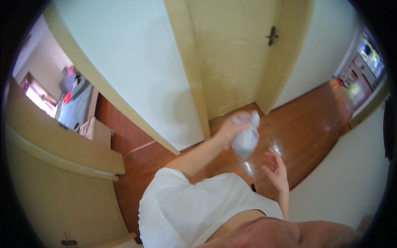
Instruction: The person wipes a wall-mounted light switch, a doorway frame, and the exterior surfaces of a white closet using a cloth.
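Note:
My left hand (228,131) is shut on a white, crumpled bundle (245,142) with pinkish and bluish patches. It is blurred, so I cannot tell whether it is cloth or a soft package. The bundle is held out in front of my white shirt (198,207), above the wooden floor (297,133). To the right and a little nearer my body, my right hand (276,170) is raised with its fingers apart. Nothing is in it, and a gap separates it from the bundle.
Ahead stands a shut cream door (229,62) with a dark handle (273,36). At left, an open door (62,161) and its frame show a bedroom with a bed (76,102) and a small cabinet (100,131). A white wall (338,173) runs along the right.

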{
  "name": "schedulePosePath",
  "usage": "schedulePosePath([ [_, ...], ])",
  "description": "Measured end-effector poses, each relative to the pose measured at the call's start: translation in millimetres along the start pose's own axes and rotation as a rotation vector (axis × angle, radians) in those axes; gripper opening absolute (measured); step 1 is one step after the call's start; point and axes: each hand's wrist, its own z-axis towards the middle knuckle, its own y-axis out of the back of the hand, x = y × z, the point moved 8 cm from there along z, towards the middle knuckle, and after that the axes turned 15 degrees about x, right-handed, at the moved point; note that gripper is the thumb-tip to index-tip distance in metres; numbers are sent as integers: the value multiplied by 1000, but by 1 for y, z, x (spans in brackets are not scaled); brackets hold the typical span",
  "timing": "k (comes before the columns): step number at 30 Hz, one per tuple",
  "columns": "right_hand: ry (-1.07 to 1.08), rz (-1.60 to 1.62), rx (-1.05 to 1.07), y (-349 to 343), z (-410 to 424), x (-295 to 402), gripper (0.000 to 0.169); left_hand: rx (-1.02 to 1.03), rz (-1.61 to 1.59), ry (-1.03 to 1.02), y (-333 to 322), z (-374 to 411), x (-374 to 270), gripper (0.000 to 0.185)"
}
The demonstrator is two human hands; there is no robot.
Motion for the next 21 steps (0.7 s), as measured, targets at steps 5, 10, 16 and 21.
schedulePosePath([
  [5,-105,-272,287,-14,111,-20,41,-696,1377,-1067,36,-30,-277,29],
  [10,-79,-304,430,-23,148,-83,36,-1421,2163,-972,116,4,-335,37],
  [16,-271,-239,569,-17,144,-116,37,-1174,2244,-677,226,-22,-214,39],
  [21,-270,-409,647,30,133,-145,36,-1449,2136,-748,154,-68,-300,29],
])
